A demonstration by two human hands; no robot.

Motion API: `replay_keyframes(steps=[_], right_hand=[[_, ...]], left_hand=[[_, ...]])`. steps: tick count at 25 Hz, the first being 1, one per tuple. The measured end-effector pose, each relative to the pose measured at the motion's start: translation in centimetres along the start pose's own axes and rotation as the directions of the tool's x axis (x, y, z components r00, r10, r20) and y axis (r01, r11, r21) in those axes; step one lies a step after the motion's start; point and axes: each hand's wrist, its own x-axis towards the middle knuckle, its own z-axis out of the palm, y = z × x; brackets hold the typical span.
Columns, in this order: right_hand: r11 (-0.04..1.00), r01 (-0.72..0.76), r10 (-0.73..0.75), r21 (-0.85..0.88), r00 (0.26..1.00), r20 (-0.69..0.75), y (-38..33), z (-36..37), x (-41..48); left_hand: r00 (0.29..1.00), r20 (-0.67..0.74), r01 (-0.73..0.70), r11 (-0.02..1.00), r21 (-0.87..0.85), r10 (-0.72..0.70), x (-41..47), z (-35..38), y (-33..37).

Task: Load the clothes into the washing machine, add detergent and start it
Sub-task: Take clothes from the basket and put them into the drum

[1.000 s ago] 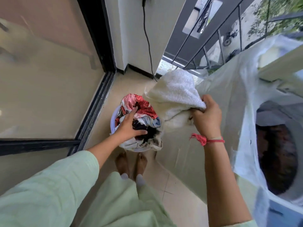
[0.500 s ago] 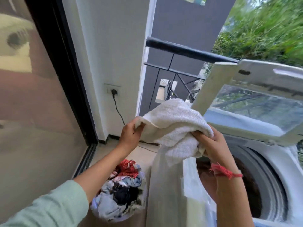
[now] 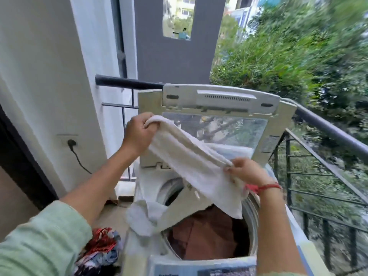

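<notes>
A: While the left hand (image 3: 137,134) is pinching one end of the towel (image 3: 191,162) up high, what is the right hand (image 3: 244,172) doing?

B: It is gripping the other end lower down, fingers closed on the fabric. A red thread (image 3: 264,188) is sitting on that wrist.

A: So the towel is stretching between the two hands?

B: Yes, it is sloping down from left to right, and its loose part is hanging below the right hand, over the mouth of the washer (image 3: 199,263).

A: Is it touching the drum (image 3: 251,222)?

B: I cannot tell; the lower edge is hanging just above the opening. Brown cloth (image 3: 207,236) is already lying inside.

A: And the lid (image 3: 219,116)?

B: It is standing open, upright behind the hands, with trees reflecting in its glass.

A: What is that white stuff on the left rim?

B: A second pale cloth (image 3: 143,218) is draping over the near left edge of the washer, partly hanging outside.

A: Where are the other clothes?

B: The pile (image 3: 101,250), red, blue and dark, is sitting low at the left, beside the washer and under the green sleeve (image 3: 39,242).

A: Anything farther out?

B: A plug (image 3: 71,143) is sitting in a wall socket at left, its cord trailing down. A dark railing (image 3: 328,128) is running behind and along the right side, with blurred greenery beyond.
</notes>
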Motion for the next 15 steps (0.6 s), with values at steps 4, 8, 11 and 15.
replay_keyframes(steps=[4,8,11,15], right_hand=[[0.975,0.009,0.061,-0.221,0.949,0.308,4.8,-0.6,0.9],[0.821,0.054,-0.123,0.569,0.989,0.083,8.9,1.5,1.9],[0.305,0.050,-0.041,0.951,0.998,-0.039,10.4,4.3,2.4],[0.763,0.115,-0.257,0.636,0.957,0.134,9.3,10.3,2.4]], left_hand=[[0.925,0.350,-0.256,0.926,0.277,0.150,0.6,5.8,4.7],[0.900,0.423,-0.332,0.801,0.499,0.110,0.9,9.6,7.1],[0.903,0.428,-0.265,0.817,0.512,0.025,1.0,9.3,6.6],[0.880,0.474,-0.230,0.861,0.453,-0.014,0.3,9.9,7.1]])
